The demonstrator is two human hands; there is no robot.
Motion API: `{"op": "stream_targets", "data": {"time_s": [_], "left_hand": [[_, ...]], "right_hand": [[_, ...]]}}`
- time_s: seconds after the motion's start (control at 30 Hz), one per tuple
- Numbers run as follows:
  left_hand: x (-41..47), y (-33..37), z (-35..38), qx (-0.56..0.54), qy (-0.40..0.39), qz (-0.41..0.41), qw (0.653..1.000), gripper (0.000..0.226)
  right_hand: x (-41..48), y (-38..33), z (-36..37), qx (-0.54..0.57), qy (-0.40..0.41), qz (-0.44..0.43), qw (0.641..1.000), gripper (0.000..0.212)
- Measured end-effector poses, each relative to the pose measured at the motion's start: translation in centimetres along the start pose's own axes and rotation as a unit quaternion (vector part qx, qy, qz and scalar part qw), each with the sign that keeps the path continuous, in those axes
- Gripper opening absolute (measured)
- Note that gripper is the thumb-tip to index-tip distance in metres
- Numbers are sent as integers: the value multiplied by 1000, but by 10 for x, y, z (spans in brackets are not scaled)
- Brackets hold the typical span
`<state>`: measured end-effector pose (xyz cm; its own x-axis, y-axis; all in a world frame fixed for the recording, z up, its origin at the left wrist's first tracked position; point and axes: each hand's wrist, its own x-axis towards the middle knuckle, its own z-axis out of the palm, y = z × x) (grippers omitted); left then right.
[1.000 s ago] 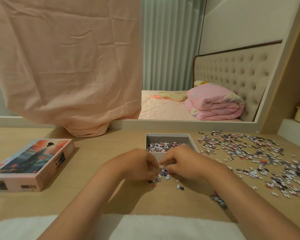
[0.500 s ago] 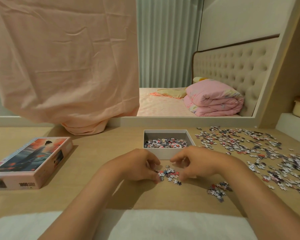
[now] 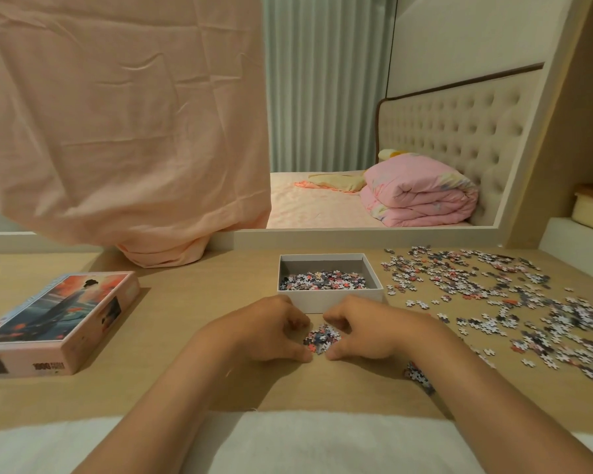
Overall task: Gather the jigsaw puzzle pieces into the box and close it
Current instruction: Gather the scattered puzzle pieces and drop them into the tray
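Over 1 s the left hand point(image 3: 271, 331) and right hand point(image 3: 367, 330) have raked stray pieces into 1 tight heap of puzzle pieces point(image 3: 321, 336), cupped between their curled fingers just short of the open box point(image 3: 329, 301), probably ready to lift; scattered pieces point(image 3: 493, 295) remain beyond the right fingers.

Tufted headboard point(image 3: 459, 131), green curtains point(image 3: 326, 80), wooden tabletop point(image 3: 192, 302).

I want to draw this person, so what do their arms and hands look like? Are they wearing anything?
The left hand and right hand are bare: no gloves, rings or watch show. The left forearm and right forearm are bare too, with no sleeves, bracelets or marks in sight.
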<state>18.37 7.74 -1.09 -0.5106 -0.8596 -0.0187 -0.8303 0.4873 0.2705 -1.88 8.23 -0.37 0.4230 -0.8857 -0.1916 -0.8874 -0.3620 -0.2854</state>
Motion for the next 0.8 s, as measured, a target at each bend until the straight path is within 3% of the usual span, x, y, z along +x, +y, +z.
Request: {"op": "stream_targets", "data": {"time_s": [0.1,0.2,0.4,0.63,0.8], "left_hand": [[4,6,8,-10,18,27,999,41],[8,9,11,-27,49,26,998,34],[8,11,15,-100,87,17,991,19],[10,8,18,-153,112,12,982,11],[14,4,14,-269,140,-8,953,11]], "right_hand": [[2,-6,0,6,12,-5,1000,22],[4,-9,1,41,38,4,998,36],[8,-8,6,146,65,37,986,21],[7,-5,4,256,43,51,964,14],[10,0,-1,327,84,45,940,10]]}}
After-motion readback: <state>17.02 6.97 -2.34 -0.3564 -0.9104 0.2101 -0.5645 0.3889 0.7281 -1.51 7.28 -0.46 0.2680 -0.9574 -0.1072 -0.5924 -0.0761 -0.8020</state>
